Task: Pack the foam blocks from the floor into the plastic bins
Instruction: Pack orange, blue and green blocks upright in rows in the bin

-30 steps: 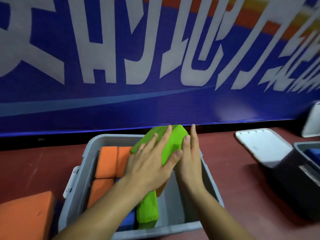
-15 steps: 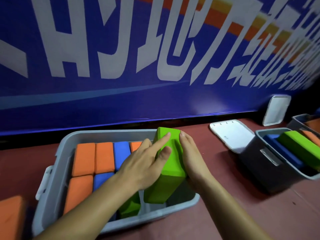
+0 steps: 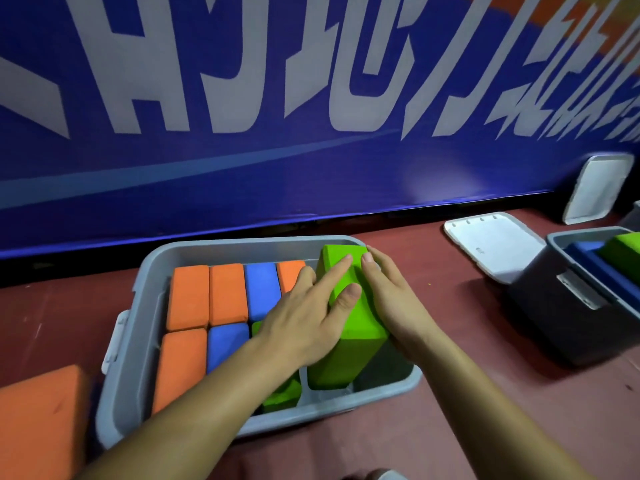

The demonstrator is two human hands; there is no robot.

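Tilted across the grey bin [image 3: 242, 242] a second ago, the green foam block [image 3: 349, 355] is now sitting straighter at the bin's right end, its near end reaching down inside the front wall. Both hands are pressing it between them. The left hand [image 3: 304, 323] is lying over its top and left side, fingers [image 3: 341, 268] straight and slightly spread, thumb resting on top. The right hand [image 3: 391, 299] is pressing flat against the right side, fingers [image 3: 372, 268] straight and held together. Left of the left fingers, orange blocks [image 3: 190, 296] and blue blocks [image 3: 261, 289] are filling the bin in rows, and another green block [image 3: 280, 398] is showing beneath the left forearm. Well right of the right fingers, a white lid [image 3: 491, 244] is lying on the red floor [image 3: 467, 427] just beside a second bin [image 3: 571, 306].
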